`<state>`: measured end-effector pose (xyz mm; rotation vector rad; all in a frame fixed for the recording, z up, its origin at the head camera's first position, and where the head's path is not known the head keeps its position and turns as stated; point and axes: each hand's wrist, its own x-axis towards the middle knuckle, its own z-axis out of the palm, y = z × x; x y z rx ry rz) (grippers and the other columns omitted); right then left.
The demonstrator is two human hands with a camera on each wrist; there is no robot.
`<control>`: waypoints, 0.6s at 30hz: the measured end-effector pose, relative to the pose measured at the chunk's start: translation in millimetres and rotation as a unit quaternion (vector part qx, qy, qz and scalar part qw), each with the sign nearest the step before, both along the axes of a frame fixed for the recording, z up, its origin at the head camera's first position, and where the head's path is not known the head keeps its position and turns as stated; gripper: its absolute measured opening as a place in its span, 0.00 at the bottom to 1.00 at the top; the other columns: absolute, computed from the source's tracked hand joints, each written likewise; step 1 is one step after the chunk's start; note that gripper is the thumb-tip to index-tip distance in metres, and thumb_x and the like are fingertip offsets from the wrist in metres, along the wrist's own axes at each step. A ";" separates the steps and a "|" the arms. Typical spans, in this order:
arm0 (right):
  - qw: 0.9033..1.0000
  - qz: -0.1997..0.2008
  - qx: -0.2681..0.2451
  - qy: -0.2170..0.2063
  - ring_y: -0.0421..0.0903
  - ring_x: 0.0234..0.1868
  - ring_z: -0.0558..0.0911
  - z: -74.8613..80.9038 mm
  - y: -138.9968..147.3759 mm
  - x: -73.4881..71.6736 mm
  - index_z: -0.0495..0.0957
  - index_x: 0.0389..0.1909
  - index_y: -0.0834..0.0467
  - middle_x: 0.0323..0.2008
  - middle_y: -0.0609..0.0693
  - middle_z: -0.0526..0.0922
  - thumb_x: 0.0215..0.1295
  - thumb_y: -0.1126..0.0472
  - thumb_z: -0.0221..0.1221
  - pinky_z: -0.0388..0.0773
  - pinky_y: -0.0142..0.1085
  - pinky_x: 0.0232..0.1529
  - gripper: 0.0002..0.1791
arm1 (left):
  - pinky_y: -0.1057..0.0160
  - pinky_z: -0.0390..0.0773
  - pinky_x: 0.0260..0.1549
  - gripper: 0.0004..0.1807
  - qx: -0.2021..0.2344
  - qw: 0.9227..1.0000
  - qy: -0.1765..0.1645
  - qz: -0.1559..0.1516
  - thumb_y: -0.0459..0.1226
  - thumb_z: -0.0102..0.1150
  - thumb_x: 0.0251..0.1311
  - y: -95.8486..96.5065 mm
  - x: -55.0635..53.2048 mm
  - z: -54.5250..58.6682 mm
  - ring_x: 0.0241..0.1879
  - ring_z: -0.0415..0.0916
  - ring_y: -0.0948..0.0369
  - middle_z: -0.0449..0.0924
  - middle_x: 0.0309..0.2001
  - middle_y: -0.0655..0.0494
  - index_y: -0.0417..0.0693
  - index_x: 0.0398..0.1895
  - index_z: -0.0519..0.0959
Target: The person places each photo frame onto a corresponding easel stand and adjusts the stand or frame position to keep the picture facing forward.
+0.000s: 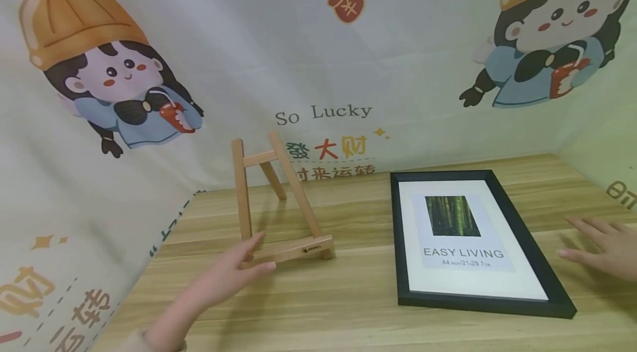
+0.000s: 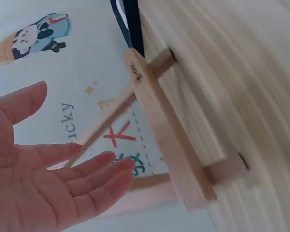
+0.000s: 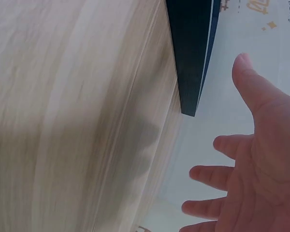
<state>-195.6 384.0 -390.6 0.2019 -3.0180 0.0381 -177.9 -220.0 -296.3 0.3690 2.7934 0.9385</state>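
Note:
A small wooden easel [image 1: 293,252] stands upright on the table, left of centre in the head view. My left hand [image 1: 234,272] is at its lower left corner, fingers spread and holding nothing. In the left wrist view that hand [image 2: 63,179] has its palm showing, beside the easel's ledge [image 2: 169,130]. A black picture frame [image 1: 405,241] with a white insert and a dark green forest picture lies flat, right of the easel. Past its right side hovers my right hand [image 1: 604,250], its fingers extended. The right wrist view has the right hand [image 3: 251,169] near the frame's black edge [image 3: 191,63].
The wood-grain table [image 1: 318,308] has its back edge against a pale cloth backdrop [image 1: 423,64] printed with cartoon figures and lettering. The cloth also rises along the left and right sides of the table.

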 end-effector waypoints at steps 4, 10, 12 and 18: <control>1.000 0.007 -0.020 -0.020 0.84 0.48 0.60 2.0 -2.2 -1.4 0.53 0.61 0.74 0.52 0.82 0.60 0.61 0.35 0.47 0.58 0.73 0.44 0.47 | 0.43 0.71 0.51 0.41 0.022 1.000 -0.019 -0.010 0.53 0.54 0.58 12.0 -3.7 1.7 0.58 0.65 0.41 0.59 0.65 0.40 0.44 0.69 0.53; 0.997 0.033 -0.062 -0.018 0.82 0.42 0.67 2.7 -7.1 -3.7 0.58 0.56 0.76 0.50 0.84 0.62 0.62 0.39 0.49 0.67 0.67 0.38 0.43 | 0.44 0.72 0.50 0.37 0.050 0.998 -0.048 -0.012 0.52 0.55 0.58 31.7 -11.5 -0.7 0.56 0.67 0.42 0.68 0.59 0.41 0.46 0.67 0.59; 0.997 0.038 -0.070 -0.016 0.81 0.41 0.68 3.9 -9.4 -3.8 0.59 0.56 0.77 0.50 0.83 0.63 0.62 0.40 0.50 0.69 0.66 0.37 0.42 | 0.44 0.71 0.51 0.36 0.058 0.997 -0.053 -0.018 0.51 0.54 0.59 38.3 -14.8 -2.7 0.56 0.66 0.42 0.69 0.58 0.42 0.46 0.67 0.60; 0.995 0.039 -0.083 -0.026 0.80 0.44 0.68 8.9 -17.7 -3.9 0.60 0.55 0.78 0.50 0.82 0.63 0.64 0.41 0.49 0.69 0.65 0.39 0.41 | 0.45 0.71 0.51 0.34 0.092 0.991 -0.078 -0.055 0.47 0.53 0.61 57.0 -23.6 -10.5 0.56 0.67 0.43 0.70 0.57 0.40 0.41 0.66 0.59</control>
